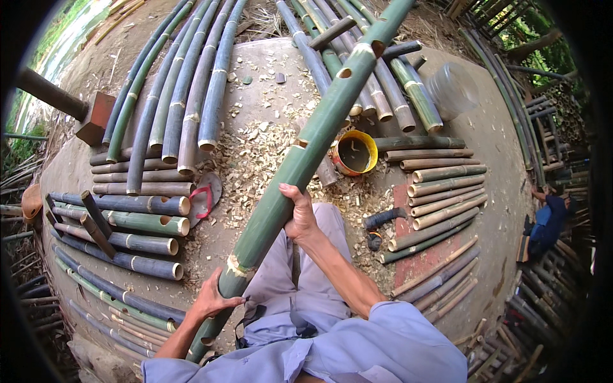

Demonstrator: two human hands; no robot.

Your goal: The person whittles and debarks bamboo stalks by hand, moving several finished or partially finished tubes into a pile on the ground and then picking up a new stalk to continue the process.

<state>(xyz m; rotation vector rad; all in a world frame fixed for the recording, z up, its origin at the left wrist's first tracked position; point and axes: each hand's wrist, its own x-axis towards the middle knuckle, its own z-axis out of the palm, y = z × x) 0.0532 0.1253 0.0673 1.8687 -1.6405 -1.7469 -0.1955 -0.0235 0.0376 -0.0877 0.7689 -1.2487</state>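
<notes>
A long, thick green bamboo pole (271, 207) slants across my lap, from the lower left up to the top right. Several notches and holes are cut into its upper side. My left hand (211, 297) is wrapped round the pole's lower part, just below a pale, scraped node. Higher up, my right hand (299, 214) grips the same pole from its right side. Beyond my knees stands a yellow-rimmed bucket (373, 163) holding dark liquid. Right of my legs lies a dark, wrapped handle-like piece (383, 219), with a smaller black item (374, 241) beside it.
Pale wood chips (249, 150) litter the ground. Cut bamboo lengths (147, 223) lie at left, shorter ones (447, 191) at right, long poles (198, 83) ahead. A red-strapped sandal (207, 198), a block-headed mallet (97, 118) and a clear plastic container (453, 89) lie about. Another person (546, 223) is far right.
</notes>
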